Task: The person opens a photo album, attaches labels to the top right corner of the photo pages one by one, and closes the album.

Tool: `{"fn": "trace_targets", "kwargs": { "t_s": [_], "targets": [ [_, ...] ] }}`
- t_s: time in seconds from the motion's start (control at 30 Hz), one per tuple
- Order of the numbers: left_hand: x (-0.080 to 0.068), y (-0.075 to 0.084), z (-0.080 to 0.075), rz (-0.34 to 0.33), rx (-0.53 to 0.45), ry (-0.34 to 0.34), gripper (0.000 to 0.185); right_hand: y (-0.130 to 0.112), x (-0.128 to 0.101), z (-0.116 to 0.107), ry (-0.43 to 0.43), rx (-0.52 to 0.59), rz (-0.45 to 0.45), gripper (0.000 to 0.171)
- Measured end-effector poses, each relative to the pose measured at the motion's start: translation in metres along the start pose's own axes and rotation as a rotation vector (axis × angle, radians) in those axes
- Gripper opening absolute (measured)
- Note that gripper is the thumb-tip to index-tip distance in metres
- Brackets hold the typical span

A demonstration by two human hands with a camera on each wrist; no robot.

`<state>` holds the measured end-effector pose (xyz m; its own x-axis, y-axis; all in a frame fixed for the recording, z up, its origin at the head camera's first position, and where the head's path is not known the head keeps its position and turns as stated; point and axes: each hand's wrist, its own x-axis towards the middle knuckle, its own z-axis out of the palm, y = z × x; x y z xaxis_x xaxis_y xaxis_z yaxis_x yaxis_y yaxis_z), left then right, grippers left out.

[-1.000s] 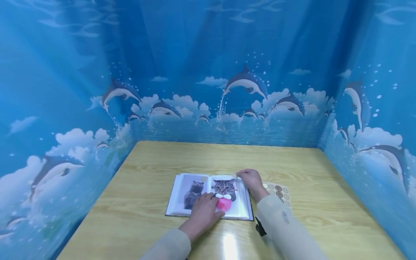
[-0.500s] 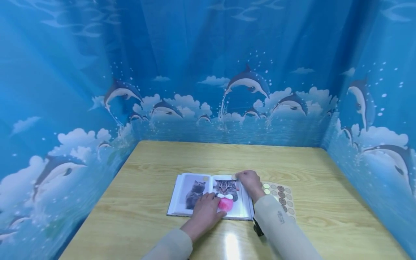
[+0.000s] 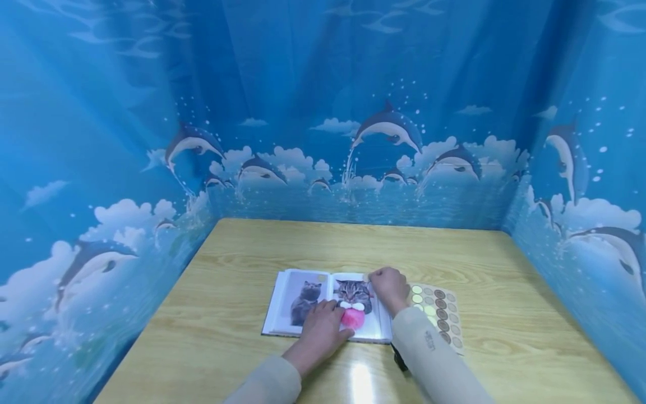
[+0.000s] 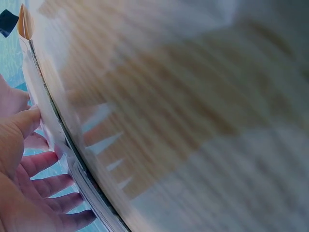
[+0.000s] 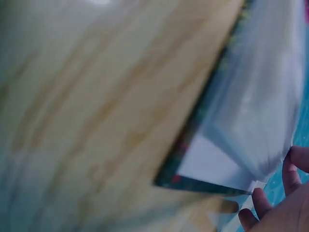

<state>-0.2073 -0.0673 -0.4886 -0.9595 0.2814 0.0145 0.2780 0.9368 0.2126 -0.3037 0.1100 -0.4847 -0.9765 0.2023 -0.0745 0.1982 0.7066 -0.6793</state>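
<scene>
Slid slightly toward 3 o'clock across album point(image 3: 328, 306) at table point(image 3: 252, 247) centre: right hand point(image 3: 390, 287) curled over page's upper corner, left hand point(image 3: 320, 326) flat, fingers straight, pressing pages.

Blue dolphin-print backdrop point(image 3: 323, 112), pale wood-grain table point(image 3: 504, 336), brown-dotted sticker sheet point(image 3: 441, 317).

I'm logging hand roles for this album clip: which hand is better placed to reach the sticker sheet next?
Probably the right hand. It rests at the photo album's right page edge, directly beside the sticker sheet. The left hand lies flat on the pages near the spine, farther away, apparently holding the album open.
</scene>
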Motion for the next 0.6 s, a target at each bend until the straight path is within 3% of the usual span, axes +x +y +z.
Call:
{"fn": "trace_targets", "kwargs": {
  "t_s": [0.4,0.6],
  "targets": [
    [-0.0026,0.0025,-0.0045,-0.001,-0.005,-0.008,0.06,0.0003,0.0014,0.0099,0.153,-0.235,-0.171,0.018],
    [-0.003,0.0021,-0.0045,-0.002,-0.003,-0.008,0.06,0.004,0.0011,0.0114,0.195,-0.423,-0.432,0.018]
  ]
}}
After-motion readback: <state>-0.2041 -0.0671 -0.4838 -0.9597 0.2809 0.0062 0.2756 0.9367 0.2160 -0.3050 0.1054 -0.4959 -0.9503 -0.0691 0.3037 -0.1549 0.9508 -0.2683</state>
